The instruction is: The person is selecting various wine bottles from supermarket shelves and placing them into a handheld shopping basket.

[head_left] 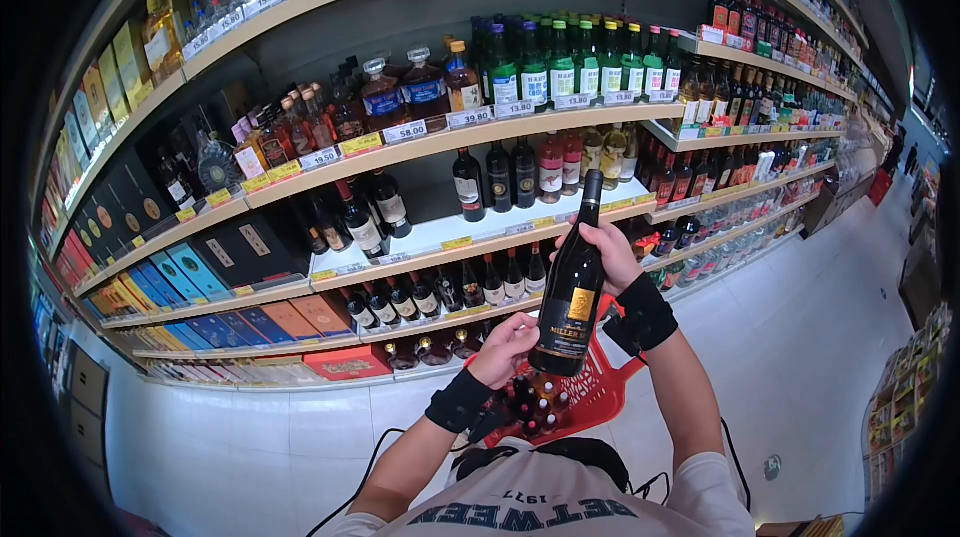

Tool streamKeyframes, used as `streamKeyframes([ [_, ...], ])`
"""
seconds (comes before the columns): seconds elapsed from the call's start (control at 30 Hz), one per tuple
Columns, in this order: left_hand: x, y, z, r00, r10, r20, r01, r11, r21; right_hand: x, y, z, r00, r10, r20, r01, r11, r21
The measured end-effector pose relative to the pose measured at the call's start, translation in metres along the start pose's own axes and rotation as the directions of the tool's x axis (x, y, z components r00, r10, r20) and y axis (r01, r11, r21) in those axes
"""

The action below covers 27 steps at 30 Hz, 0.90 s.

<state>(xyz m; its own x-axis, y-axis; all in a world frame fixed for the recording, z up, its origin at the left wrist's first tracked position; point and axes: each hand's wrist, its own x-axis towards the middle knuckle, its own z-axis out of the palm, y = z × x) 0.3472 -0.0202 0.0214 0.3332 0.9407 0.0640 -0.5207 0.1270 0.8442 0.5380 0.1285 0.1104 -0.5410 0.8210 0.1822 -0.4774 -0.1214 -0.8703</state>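
Note:
A dark wine bottle (566,315) with a black and gold label is held in front of my chest, tilted with its neck up and to the right. My right hand (612,255) wraps round its upper part below the neck. Lower down, the fingers of my left hand (506,349) grip the bottle's left side near the base. Beneath the bottle stands a red shopping basket (612,399), partly hidden by it and my arms. Several bottles (540,405) with dark and pale caps are inside the basket.
Curved shelves of bottles fill the front. Dark wine bottles (467,183) stand on a white shelf board (440,240), with green bottles (560,62) one shelf higher. Boxed bottles (235,255) line the left. White floor tiles (760,337) run along the right, beside a rack (910,397).

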Motion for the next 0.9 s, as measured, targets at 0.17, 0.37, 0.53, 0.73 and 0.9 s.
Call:
streamKeyframes([
  [0.17, 0.001, -0.003, -0.014, 0.995, -0.027, 0.097, 0.037, 0.994, -0.102, -0.003, 0.0, 0.009, 0.996, -0.093, 0.013, 0.094, 0.984, -0.149],
  [0.37, 0.007, -0.005, -0.01, 0.988, 0.154, 0.008, -0.153, 0.973, 0.174, -0.01, 0.004, 0.026, 0.969, -0.242, -0.046, 0.203, 0.889, -0.409],
  [0.53, 0.012, -0.007, 0.0, 0.961, 0.257, -0.102, -0.124, 0.73, 0.672, -0.016, 0.002, 0.042, 0.957, -0.283, -0.056, 0.225, 0.853, -0.471],
  [0.73, 0.01, 0.013, -0.002, 0.994, 0.101, 0.03, -0.104, 0.918, 0.383, -0.017, -0.02, 0.042, 0.994, -0.109, -0.003, 0.098, 0.902, -0.421],
  [0.9, 0.001, 0.003, -0.015, 0.976, 0.006, 0.219, 0.026, 0.989, -0.143, -0.013, -0.024, 0.026, 0.96, 0.066, 0.271, -0.066, 0.998, -0.008],
])
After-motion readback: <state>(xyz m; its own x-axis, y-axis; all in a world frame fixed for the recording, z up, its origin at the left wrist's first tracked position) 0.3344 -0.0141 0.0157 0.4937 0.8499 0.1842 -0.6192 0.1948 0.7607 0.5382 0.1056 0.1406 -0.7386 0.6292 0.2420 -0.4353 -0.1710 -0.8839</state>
